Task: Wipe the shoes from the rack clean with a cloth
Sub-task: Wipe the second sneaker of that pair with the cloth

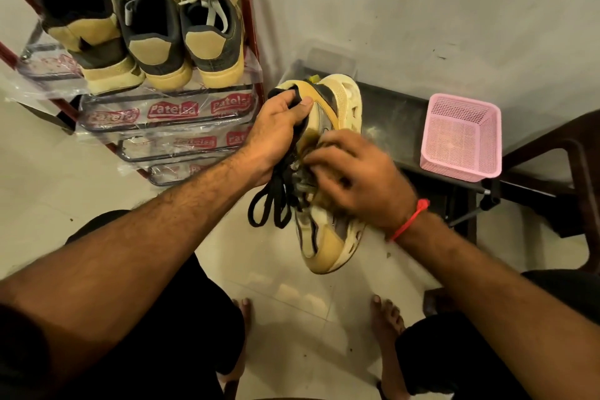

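the left hand is curled round the heel collar of a yellow shoe, thumb on the outside and fingers tucked inside the opening, so the shoe is held in the air with its toe pointing down toward the floor. the right hand is pressed against the shoe's upper beside the lacing, its fingers bent and blurred with motion; a cloth is only partly seen as a dull bunched patch under those fingers, and how it is gripped cannot be told. black laces hang loose from the shoe on the side of the left hand. a red thread is tied round the right wrist.

the held shoe is off the rack, out to that rack's right and nearer the person. three more shoes are left on the rack's top shelf, heels outward, touching one another. further right of the rack, beyond the held shoe, a dark low surface carries a pink basket set against the wall.

the step in hand is judged to be the wiping of this first shoe's side, with most of the task not yet done. the next move calls for the shoe to be turned in the left hand so that the sole edge and toe are brought under the cloth, with the collar grip kept firm enough that rubbing pressure does not twist the shoe free; the loose laces may need to be kept out of the way.
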{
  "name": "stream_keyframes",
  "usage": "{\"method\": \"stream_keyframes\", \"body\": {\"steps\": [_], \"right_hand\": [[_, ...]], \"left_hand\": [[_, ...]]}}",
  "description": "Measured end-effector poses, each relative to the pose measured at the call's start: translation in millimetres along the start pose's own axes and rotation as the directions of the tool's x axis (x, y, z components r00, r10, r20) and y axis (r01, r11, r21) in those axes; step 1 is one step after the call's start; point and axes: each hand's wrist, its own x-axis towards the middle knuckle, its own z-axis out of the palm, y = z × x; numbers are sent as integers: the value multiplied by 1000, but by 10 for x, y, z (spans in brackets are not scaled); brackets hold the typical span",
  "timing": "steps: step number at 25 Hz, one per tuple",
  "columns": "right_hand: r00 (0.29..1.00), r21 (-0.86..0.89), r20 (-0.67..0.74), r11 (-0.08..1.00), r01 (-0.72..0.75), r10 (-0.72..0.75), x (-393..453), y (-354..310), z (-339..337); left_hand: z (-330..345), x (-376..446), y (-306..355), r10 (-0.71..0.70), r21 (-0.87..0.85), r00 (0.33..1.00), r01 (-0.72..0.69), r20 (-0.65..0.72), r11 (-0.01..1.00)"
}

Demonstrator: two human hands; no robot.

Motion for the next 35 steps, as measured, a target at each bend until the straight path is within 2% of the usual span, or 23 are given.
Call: {"method": "stream_keyframes", "body": {"steps": [2, 3, 4, 6, 7, 8, 9, 11, 13, 14, 15, 17, 19, 21, 23, 25, 28, 30, 32, 35], "right_hand": [[963, 20, -136, 973, -232, 232, 80, 236, -140], [951, 38, -143, 962, -272, 274, 57, 260, -156], [967, 42, -109, 973, -229, 232, 21, 190, -131], [995, 64, 93, 998, 29, -35, -76, -88, 10], [966, 72, 198, 985, 156, -167, -127, -177, 63], [944, 70, 244, 975, 212, -223, -137, -173, 64], [957, 67, 223, 982, 178, -188, -111, -96, 43], [996, 54, 66, 997, -57, 53, -34, 129, -39], [968, 25, -22, 968, -250, 251, -9, 303, -110], [961, 16, -12, 961, -276, 276, -21, 312, -105], [968, 8, 32, 968, -251, 250, -40, 261, -80], [976, -13, 190, 994, -104, 105, -92, 30, -11], [946, -50, 323, 998, 33, -15, -137, -140, 36], [949, -82, 314, 994, 72, -43, -107, -145, 37], [980, -119, 201, 993, 14, 10, -49, -45, 11], [988, -127, 77, 984, -126, 137, -6, 106, -29], [922, 53, 3, 920, -388, 388, -27, 314, -90], [903, 118, 43, 895, -430, 428, -67, 351, -110], [907, 89, 164, 910, -405, 388, -86, 248, -91], [890, -209, 289, 931, -300, 352, -98, 39, -21]], "left_hand": [[10, 2, -18, 0, -8, 1000, 0, -25, 1000], [15, 6, -30, 0, 11, 999, 0, -32, 1000], [15, 14, -36, 3, 31, 999, -2, -38, 1000], [-14, 29, -33, -3, 26, 997, 5, -82, 1000], [-30, 46, -17, -12, -3, 993, 12, -113, 1000], [-42, 65, 8, -19, -38, 991, 14, -136, 999], [-60, 82, 34, -21, -56, 988, 13, -155, 998], [-78, 90, 62, -28, -53, 982, 18, -187, 998], [-81, 79, 44, -28, -40, 984, 21, -178, 999], [-81, 68, 35, -21, -16, 987, 19, -161, 1000], [-82, 61, 22, -14, 16, 989, 17, -149, 1000], [-109, 74, 16, -1, 39, 986, 7, -166, 999], [-142, 97, 38, -5, 18, 977, 9, -211, 1000], [-145, 102, 39, -26, 14, 972, 30, -234, 999], [-92, 75, -5, -61, 99, 978, 82, -202, 992], [-3, 39, -82, -81, 224, 991, 103, -103, 969], [53, 24, -135, -126, 205, 992, 130, -30, 970], [25, 49, -89, -157, 147, 985, 167, -76, 975], [-11, 78, -51, -171, 112, 970, 192, -170, 975], [-13, 65, -47, -202, 137, 949, 239, -241, 961]]}}
